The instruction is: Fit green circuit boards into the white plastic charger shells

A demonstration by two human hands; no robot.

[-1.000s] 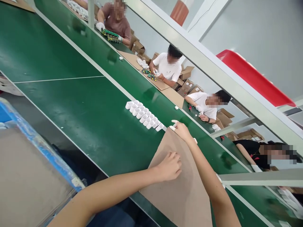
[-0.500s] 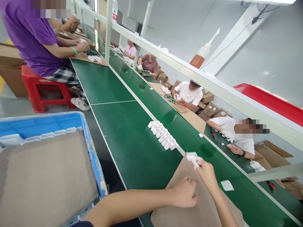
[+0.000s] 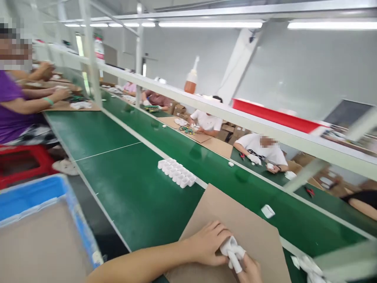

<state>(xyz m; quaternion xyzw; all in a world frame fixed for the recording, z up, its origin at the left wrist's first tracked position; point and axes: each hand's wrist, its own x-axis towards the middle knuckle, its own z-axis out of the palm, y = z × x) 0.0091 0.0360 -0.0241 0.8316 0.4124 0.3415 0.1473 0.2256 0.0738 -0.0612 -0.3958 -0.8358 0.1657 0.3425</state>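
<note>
The white housing [image 3: 226, 247], held half a second earlier by the right hand [image 3: 249, 269] alone, has been drawn in above the cardboard sheet [image 3: 212, 206] on the bench [image 3: 129, 200] and met by the left hand [image 3: 207, 243]. Both grips are closed about it; two-handed handling is judged begun. The white cups [image 3: 176, 173] stand grouped beyond.
</note>
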